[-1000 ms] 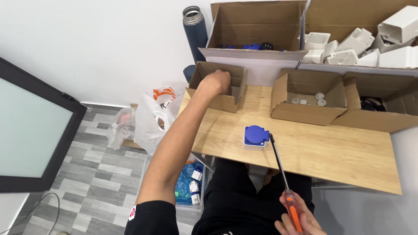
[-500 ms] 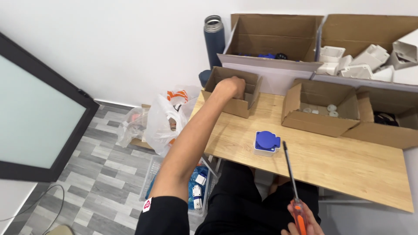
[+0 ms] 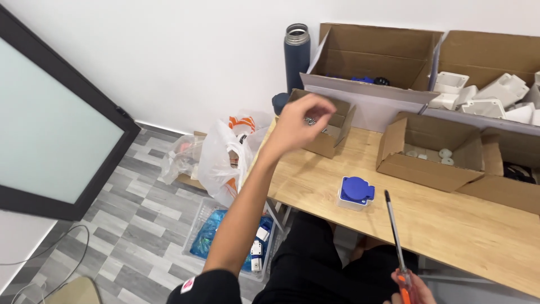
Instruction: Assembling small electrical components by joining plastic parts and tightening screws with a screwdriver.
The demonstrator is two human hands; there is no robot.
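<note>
left hand (image 3: 301, 121) fingers pinched around something small and metallic, blurred, can't tell what exactly. hand is raised above the near edge of a small open cardboard box (image 3: 325, 125) at the far left of the wooden table (image 3: 450, 225). right hand (image 3: 409, 290) at the bottom edge, mostly cut off; fingers closed on the orange handle of a screwdriver (image 3: 395, 239), shaft pointing far, tip just right of the blue socket (image 3: 356, 191). socket sits flat on the table, near the middle, apart from both hands. right of it: open box with small white round parts (image 3: 430, 149). far side: bigger box (image 3: 374, 56), box of white plastic parts (image 3: 489, 93), dark bottle (image 3: 296, 53). left on the floor: plastic bags (image 3: 222, 149), bin with blue packs (image 3: 216, 233).
</note>
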